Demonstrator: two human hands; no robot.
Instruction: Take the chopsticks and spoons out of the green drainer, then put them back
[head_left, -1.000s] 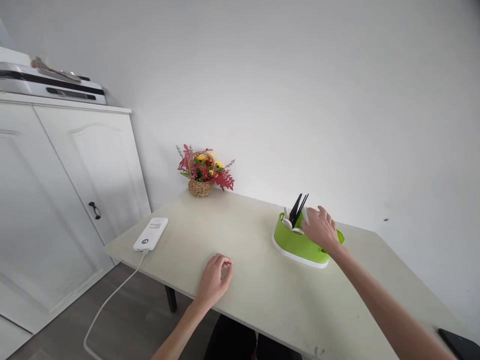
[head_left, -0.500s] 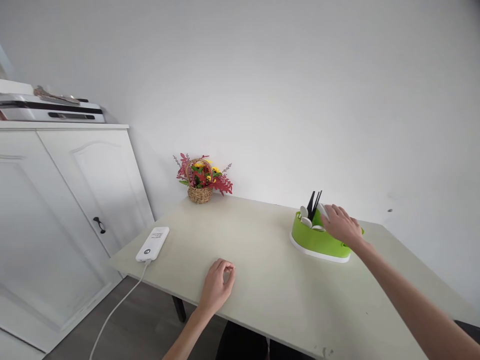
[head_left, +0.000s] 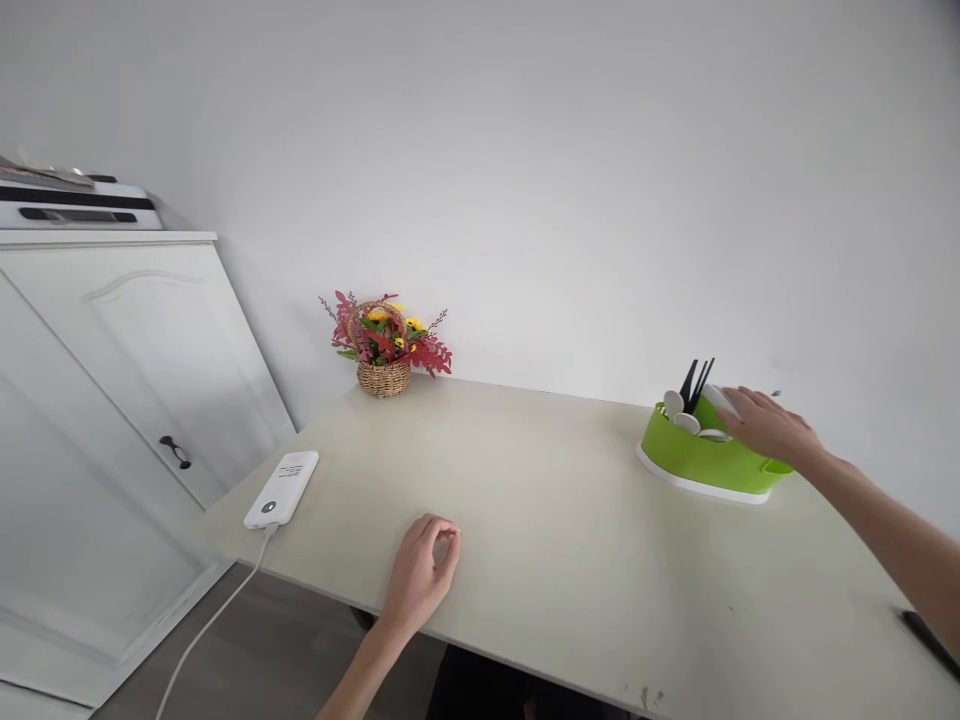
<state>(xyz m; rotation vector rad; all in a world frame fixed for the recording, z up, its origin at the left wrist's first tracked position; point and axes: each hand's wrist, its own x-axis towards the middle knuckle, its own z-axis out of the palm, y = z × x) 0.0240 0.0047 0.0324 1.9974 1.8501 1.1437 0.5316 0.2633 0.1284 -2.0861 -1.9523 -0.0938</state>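
Observation:
On the right of the table stands a green utensil holder [head_left: 686, 455] with a white base. White spoons [head_left: 685, 424] and several black utensils [head_left: 691, 385] stick up from its left part. My right hand [head_left: 765, 425] reaches over its right part, closed on it, though the exact grip is hidden. By the thumb and fingertips is a white piece [head_left: 721, 402] that I cannot identify. My left hand [head_left: 424, 565] rests near the table's front edge, fingers curled to the thumb in a loose ring, with nothing visible inside.
A wicker basket [head_left: 384, 380] of red and yellow flowers stands at the table's back left. A white power bank [head_left: 283, 490] with a cable [head_left: 214, 620] lies at the left edge. White cabinet [head_left: 172, 370] beyond; a dark object [head_left: 930, 640] lies at the right.
The green holder has slid to the right along the table together with my right hand. My left hand keeps its curled pose. The view has shifted slightly.

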